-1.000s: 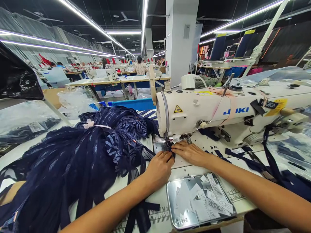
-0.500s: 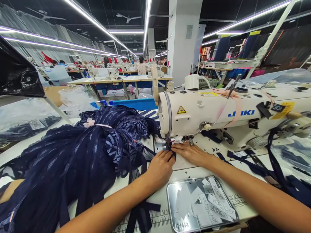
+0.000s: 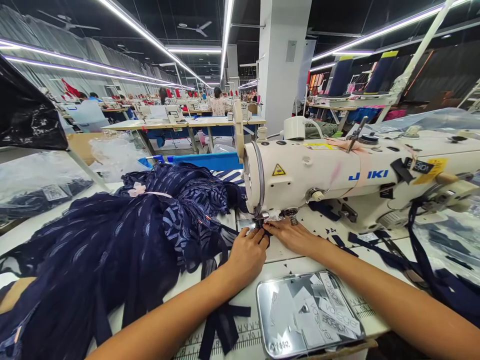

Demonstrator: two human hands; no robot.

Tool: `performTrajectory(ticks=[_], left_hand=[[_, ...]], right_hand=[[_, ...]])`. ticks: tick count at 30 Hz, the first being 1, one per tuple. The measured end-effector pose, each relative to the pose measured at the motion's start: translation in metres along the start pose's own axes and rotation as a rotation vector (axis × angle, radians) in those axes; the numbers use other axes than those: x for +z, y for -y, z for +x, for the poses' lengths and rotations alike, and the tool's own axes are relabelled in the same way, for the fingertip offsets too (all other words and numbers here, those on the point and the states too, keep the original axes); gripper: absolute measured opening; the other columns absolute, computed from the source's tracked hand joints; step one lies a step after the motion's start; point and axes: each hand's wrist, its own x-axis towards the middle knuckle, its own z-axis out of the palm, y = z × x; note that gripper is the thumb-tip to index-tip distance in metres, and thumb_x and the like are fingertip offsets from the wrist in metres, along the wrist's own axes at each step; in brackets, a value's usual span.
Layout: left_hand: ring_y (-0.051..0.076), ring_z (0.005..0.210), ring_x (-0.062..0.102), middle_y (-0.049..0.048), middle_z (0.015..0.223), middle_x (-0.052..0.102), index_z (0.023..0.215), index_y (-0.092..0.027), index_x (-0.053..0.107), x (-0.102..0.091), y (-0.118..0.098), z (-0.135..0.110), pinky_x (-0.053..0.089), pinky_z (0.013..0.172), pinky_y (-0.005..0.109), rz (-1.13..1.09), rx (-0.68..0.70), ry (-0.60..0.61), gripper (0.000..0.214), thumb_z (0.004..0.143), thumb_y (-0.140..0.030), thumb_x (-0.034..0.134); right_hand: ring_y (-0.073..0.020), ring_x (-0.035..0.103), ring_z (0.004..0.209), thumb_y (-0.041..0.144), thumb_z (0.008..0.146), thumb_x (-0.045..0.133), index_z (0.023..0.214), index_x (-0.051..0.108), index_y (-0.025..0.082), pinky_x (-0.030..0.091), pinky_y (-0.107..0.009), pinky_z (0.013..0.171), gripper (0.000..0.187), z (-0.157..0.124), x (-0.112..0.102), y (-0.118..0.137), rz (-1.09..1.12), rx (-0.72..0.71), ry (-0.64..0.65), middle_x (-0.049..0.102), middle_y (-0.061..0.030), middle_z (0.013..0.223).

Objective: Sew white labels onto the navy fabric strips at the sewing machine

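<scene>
My left hand [image 3: 248, 253] is at the front of the sewing machine's needle area, its fingers bent over a small piece of navy fabric [image 3: 267, 240]. From the right, my right hand [image 3: 291, 236] meets the same fabric, fingertips close together beside the presser foot [image 3: 259, 223]. Most of the piece is hidden under my fingers and the foot. The white sewing machine [image 3: 300, 170] stands just beyond both hands. Left of them lies a large bundle of navy lace garments [image 3: 142, 240], tied with a pale strip, its loose straps trailing near my left forearm.
A metal tray [image 3: 267, 325] of printed labels sits in front, between my forearms. Navy strips [image 3: 393, 255] and small scraps lie on the right. A black plastic bag [image 3: 30, 112] hangs at left. Thread cones [image 3: 380, 72] stand behind; other people work at far tables.
My left hand has shifted slightly forward, its fingers a little more spread at the needle. My right hand stays nearly in place. The navy straps below my left forearm have shifted a little.
</scene>
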Motion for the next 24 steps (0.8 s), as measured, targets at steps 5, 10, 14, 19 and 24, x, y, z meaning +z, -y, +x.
performTrajectory(ticks=[5,10,14,19,24], left_hand=[[0.023,0.098,0.057,0.0125,0.107,0.062,0.102,-0.009,0.058,-0.001,-0.002,-0.001,0.039,0.088,0.040,-0.012,-0.028,-0.001,0.026,0.080,-0.010,0.044],[0.022,0.102,0.055,0.0084,0.108,0.063,0.105,-0.013,0.057,-0.006,0.004,-0.008,0.035,0.091,0.042,-0.151,-0.016,0.031,0.030,0.080,-0.006,0.042],[0.019,0.096,0.057,0.0058,0.100,0.065,0.099,-0.017,0.060,-0.013,0.021,-0.014,0.034,0.089,0.040,-0.260,-0.035,0.054,0.035,0.075,0.001,0.042],[0.019,0.085,0.058,0.0069,0.090,0.065,0.097,-0.014,0.062,-0.018,0.034,-0.008,0.041,0.080,0.036,-0.260,-0.115,0.057,0.035,0.074,0.000,0.039],[0.021,0.083,0.058,0.0070,0.087,0.064,0.094,-0.018,0.065,-0.013,0.032,-0.009,0.047,0.074,0.034,-0.134,0.006,-0.093,0.033,0.077,-0.011,0.038]], right_hand=[[-0.0207,0.058,0.096,0.004,0.082,0.039,0.113,0.058,0.015,0.047,-0.035,0.081,0.038,0.002,0.006,-0.002,0.072,0.013,-0.052,0.061,-0.0117,0.109],[-0.0210,0.059,0.090,0.010,0.083,0.040,0.110,0.060,0.014,0.048,-0.036,0.078,0.033,0.001,0.012,-0.005,0.159,0.039,-0.131,0.064,-0.0116,0.099],[-0.0198,0.059,0.085,0.017,0.085,0.043,0.103,0.063,0.015,0.049,-0.034,0.072,0.027,-0.003,0.010,0.000,0.214,0.021,-0.207,0.062,-0.0112,0.100],[-0.0171,0.057,0.077,0.018,0.086,0.043,0.100,0.062,0.014,0.049,-0.030,0.066,0.025,0.000,0.010,0.007,0.260,-0.032,-0.240,0.060,-0.0093,0.091],[-0.0154,0.058,0.086,0.015,0.083,0.047,0.097,0.062,0.016,0.049,-0.026,0.071,0.021,0.004,-0.004,0.015,0.214,0.034,-0.181,0.062,-0.0064,0.096]])
